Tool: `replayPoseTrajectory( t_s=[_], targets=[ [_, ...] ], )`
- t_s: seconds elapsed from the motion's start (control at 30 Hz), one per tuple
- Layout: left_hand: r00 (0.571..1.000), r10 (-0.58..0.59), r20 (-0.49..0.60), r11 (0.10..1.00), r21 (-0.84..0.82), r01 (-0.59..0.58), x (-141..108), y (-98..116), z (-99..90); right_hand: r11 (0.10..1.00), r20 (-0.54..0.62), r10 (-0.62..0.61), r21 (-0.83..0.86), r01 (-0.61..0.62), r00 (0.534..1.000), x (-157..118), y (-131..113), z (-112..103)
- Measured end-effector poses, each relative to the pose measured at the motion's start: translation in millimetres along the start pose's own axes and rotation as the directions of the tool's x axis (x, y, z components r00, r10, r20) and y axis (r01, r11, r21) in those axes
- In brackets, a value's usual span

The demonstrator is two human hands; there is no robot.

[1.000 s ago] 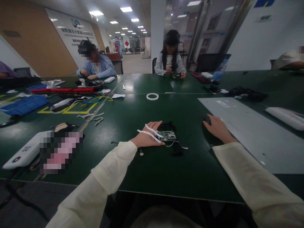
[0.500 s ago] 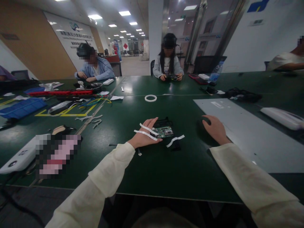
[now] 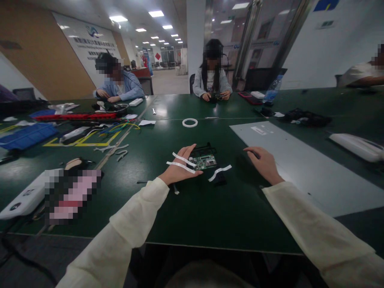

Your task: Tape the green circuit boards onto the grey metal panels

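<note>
My left hand [image 3: 180, 166] grips the left side of a green circuit board [image 3: 206, 161] in a black frame, thumb near its lower edge. Two white tape strips [image 3: 181, 159] lie across this hand's fingers. Just right of the board, a small black piece [image 3: 220, 178] rests on the table with another white strip [image 3: 220, 172] over it. My right hand [image 3: 264, 163] hovers by the left edge of a grey sheet [image 3: 295, 160]. Its thumb and index finger are close together, and whether anything is between them cannot be made out.
A white tape ring [image 3: 190, 123] lies beyond the board. On the left are a blue tray [image 3: 28, 136], a red power strip [image 3: 75, 116], wires and a white device [image 3: 28, 196]. Two people sit across the green table [image 3: 210, 224]. A bottle [image 3: 272, 91] stands at the back right.
My right hand has moved left, its thumb and index finger closer together. The grey sheet has shifted left and turned a little. My left hand still holds the board.
</note>
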State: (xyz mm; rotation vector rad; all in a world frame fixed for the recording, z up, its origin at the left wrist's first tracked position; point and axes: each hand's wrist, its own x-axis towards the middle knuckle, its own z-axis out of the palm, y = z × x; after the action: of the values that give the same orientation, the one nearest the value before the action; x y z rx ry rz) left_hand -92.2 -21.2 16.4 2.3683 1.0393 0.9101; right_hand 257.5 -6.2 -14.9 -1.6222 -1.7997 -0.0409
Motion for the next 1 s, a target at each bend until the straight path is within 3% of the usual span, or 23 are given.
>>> replayPoseTrajectory(
  t_s=[0.3,0.57,1.0],
  targets=[
    [1.0,-0.016,-0.013,1.0,0.009,0.016,2,4,-8.3,0.981,0.121,-0.098,0.178,0.075,0.988,-11,-29,-5],
    [0.999,0.002,-0.047,0.999,0.032,0.0,5,3,-16.9,0.932,0.241,-0.215,0.341,0.124,0.946,-28,-65,-15],
    [0.996,0.016,-0.082,1.0,0.007,-0.015,8,7,-25.2,0.802,0.383,-0.48,0.557,0.217,0.789,-61,-101,-24]
  ],
)
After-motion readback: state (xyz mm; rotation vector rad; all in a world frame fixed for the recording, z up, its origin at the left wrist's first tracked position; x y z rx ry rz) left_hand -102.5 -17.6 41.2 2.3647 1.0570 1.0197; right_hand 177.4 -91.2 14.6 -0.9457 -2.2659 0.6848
